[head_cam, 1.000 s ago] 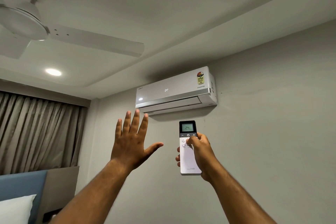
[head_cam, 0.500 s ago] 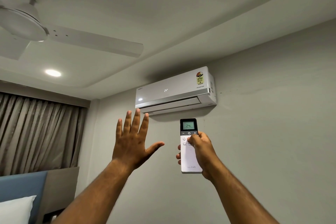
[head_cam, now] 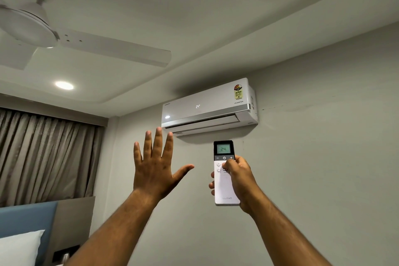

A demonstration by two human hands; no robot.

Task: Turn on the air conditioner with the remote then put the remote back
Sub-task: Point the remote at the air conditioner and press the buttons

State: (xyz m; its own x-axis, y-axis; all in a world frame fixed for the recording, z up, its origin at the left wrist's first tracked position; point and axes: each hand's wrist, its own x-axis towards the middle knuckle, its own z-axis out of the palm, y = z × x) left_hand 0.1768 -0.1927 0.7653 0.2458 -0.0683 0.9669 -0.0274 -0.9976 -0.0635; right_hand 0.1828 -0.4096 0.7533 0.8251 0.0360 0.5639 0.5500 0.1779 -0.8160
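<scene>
A white wall air conditioner point(head_cam: 207, 108) hangs high on the grey wall, its front panel lit with "24" and its lower flap slightly open. Below it my right hand point(head_cam: 239, 179) grips a white remote point(head_cam: 225, 192) upright, thumb resting on the buttons just under the power key. The remote's small screen also reads 24. My left hand point(head_cam: 155, 168) is raised to the left of the remote, palm toward the unit, fingers spread, holding nothing.
A white ceiling fan point(head_cam: 32, 26) fills the upper left, with a lit round ceiling light point(head_cam: 64, 85) below it. Brown curtains point(head_cam: 43, 153) cover the left wall. A blue headboard point(head_cam: 26, 220) and a white pillow point(head_cam: 19, 248) sit at the lower left.
The remote and my right hand have drifted slightly up and to the right. The air conditioner's flap looks a little more open. My left hand stays raised.
</scene>
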